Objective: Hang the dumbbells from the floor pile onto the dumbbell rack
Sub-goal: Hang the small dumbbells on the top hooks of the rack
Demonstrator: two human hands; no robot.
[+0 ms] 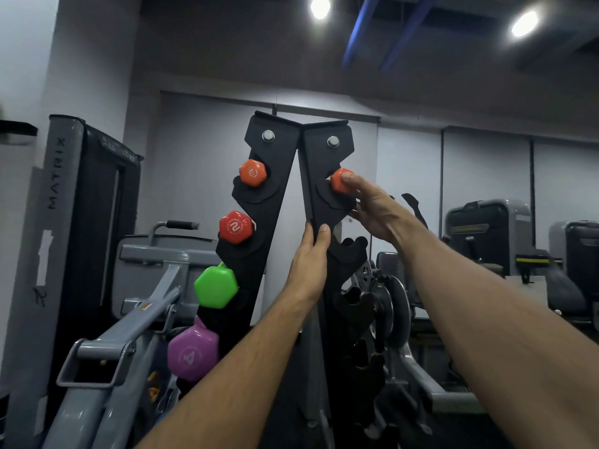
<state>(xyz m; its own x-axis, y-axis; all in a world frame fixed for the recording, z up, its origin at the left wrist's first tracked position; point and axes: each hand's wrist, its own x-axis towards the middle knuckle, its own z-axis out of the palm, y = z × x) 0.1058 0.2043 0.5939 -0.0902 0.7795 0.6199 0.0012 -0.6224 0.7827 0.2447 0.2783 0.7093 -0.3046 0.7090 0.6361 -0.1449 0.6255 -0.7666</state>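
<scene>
A black A-frame dumbbell rack [278,196] stands in front of me. Its left upright carries an orange dumbbell [252,173], a red one [236,227], a green one [215,287] and a purple one [193,354], top to bottom. My right hand [372,207] holds a second orange dumbbell [339,184] in the top cradle of the right upright, fingers over its end. My left hand [311,257] grips the inner edge of the right upright just below. The lower cradles on the right upright hold nothing.
A grey Matrix machine [58,176] stands at the left, with grey frame bars [139,322] low beside the rack. Weight plates [389,299] sit behind the right upright. More grey machines [486,228] line the right wall.
</scene>
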